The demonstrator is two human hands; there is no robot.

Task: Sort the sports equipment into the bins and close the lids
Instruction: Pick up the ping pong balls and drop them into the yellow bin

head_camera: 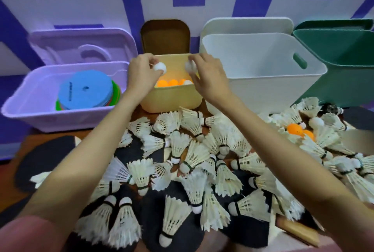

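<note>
Leftmost, the purple bin [30, 98] stood with its lid leaning behind it and a stack of flat coloured discs [87, 92] inside. Next along, the left hand [141, 75] pinched a white ball [159, 68] between thumb and fingertips, directly above the open mouth of the yellow bin [172, 98], where orange balls [170, 83] already lay. Just beside it, the right hand [206, 77] held a second white ball [190, 67] in curled fingers, also over that bin. Both balls hung straight above their target, so the coming move seemingly turned on nothing more than a drop downward; neither hand was clearly nearer. Further right, the white bin [263, 81] and the green bin [344, 73] stood open, lids propped behind. Nearer the person, a heap of shuttlecocks [192, 160] covered dark paddles [42, 156] on the tabletop [12, 195], with a few orange balls on the tabletop [297, 130] among them at the right, so most of the sorting appeared to remain.
</note>
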